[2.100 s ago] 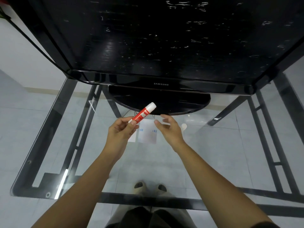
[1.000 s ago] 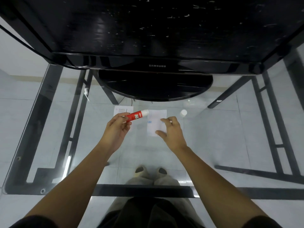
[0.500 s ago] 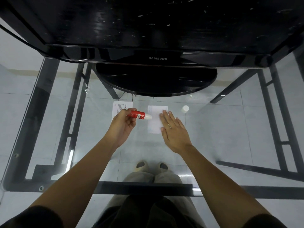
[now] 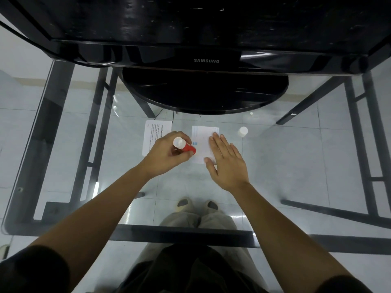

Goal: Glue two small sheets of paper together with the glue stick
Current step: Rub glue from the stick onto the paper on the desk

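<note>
Red glue stick (image 4: 184, 146) sits gripped in the left hand (image 4: 167, 154), tip on a sheet (image 4: 201, 144); the right hand (image 4: 227, 163) lies flat, open, pinning it to the worktop (image 4: 285, 166).

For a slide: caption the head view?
Left hand rubs glue stick on paper held by right hand.

A clear glass table (image 4: 296, 166) on a dark metal frame carries everything. At twelve o'clock stands a black Samsung monitor (image 4: 206, 28) on its rounded base (image 4: 205, 89). Near the centre lie two small paper sheets: a printed sheet (image 4: 153, 134) toward nine o'clock and a paler sheet (image 4: 201, 140) just beside it, apart (a flat right hand (image 4: 227, 163) presses this one). A white cap (image 4: 242, 131) stands toward two o'clock.
</note>
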### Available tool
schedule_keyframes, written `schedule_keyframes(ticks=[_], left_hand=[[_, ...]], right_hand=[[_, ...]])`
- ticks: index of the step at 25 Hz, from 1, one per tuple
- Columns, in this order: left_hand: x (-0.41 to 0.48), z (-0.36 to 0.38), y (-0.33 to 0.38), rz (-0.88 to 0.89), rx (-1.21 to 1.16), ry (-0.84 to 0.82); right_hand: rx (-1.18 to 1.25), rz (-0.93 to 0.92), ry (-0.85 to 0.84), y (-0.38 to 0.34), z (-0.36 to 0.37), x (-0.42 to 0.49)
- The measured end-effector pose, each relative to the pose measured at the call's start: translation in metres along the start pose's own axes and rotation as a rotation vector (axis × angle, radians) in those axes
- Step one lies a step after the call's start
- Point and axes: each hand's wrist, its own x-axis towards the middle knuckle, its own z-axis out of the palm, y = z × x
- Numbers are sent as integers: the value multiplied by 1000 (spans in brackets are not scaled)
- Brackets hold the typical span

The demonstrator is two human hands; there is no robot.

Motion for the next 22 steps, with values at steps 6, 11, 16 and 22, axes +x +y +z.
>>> schedule_keyframes(ticks=[6,11,16,22], left_hand=[[4,-6,0,109,211,-55],[8,-3,1,193,316,-143],[17,-8,3,190,380,-146],[17,-3,10,232,384,-222]], right_hand=[[27,6,24,0,-1,0],[39,7,30,1,-1,1],[55,3,36,1,-2,1],[61,1,30,0,-4,1]])
